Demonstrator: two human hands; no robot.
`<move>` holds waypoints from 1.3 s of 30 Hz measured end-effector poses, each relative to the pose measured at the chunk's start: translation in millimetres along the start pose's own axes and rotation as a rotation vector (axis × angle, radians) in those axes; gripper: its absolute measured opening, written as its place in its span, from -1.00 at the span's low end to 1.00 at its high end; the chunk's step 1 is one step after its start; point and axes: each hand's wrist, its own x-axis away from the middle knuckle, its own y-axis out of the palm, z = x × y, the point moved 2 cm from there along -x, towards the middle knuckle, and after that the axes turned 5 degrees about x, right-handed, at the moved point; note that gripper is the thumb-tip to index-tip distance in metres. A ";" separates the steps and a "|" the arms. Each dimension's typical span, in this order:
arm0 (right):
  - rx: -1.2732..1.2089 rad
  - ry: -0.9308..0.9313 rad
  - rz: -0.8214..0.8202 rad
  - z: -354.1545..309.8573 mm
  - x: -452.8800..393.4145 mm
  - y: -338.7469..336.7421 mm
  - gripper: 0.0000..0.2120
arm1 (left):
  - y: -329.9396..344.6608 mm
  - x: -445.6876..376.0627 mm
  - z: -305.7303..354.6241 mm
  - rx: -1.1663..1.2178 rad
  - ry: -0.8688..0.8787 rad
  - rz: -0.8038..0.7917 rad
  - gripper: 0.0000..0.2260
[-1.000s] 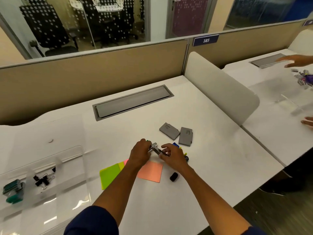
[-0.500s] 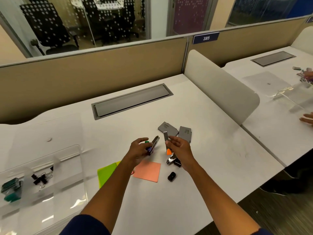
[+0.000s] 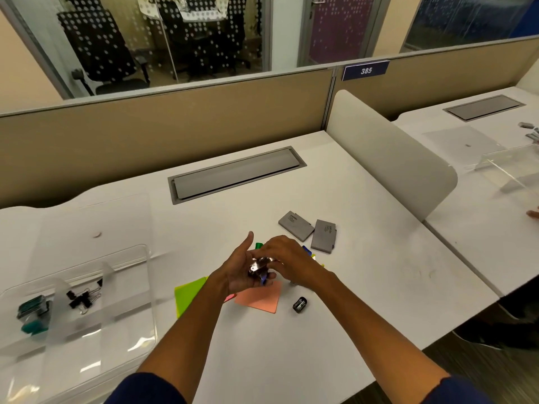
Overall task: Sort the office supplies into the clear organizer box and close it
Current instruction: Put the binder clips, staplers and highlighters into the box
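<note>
My left hand [image 3: 237, 269] lies palm up over the desk, thumb raised, with small shiny metal pieces [image 3: 258, 266] resting on it, one with a blue part. My right hand [image 3: 287, 258] reaches over them, and its curled fingers pinch the metal pieces. The clear organizer box [image 3: 128, 290] stands open at the left; it holds black binder clips [image 3: 83, 298] and green items [image 3: 32, 313]. Its clear lid [image 3: 96, 225] lies flat behind it. A green sticky pad [image 3: 189, 295], an orange sticky pad [image 3: 259, 300] and a black sharpener [image 3: 299, 304] lie below my hands.
Two grey flat boxes [image 3: 295, 225] [image 3: 323, 236] lie beyond my right hand, with small green, blue and yellow bits partly hidden behind it. A grey cable hatch [image 3: 236, 173] sits at the back. A white divider [image 3: 390, 158] separates a neighbouring desk, where another person's fingers [image 3: 533, 213] show.
My hands were apart, each holding a metal piece; they have come together. My left hand turned palm up, and my right hand moved left over it.
</note>
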 end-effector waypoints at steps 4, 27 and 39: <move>-0.225 0.048 0.050 2.2 7.4 8.2 -0.63 | -3.4 -1.1 -7.7 -0.096 0.075 0.087 -0.54; 0.029 0.871 -0.086 45.7 48.9 44.0 -0.02 | -32.9 12.1 -23.0 -0.054 0.265 0.235 -0.70; -0.391 0.382 0.084 -41.7 0.5 12.7 -0.07 | -53.7 42.6 -22.5 0.013 0.262 0.172 -0.57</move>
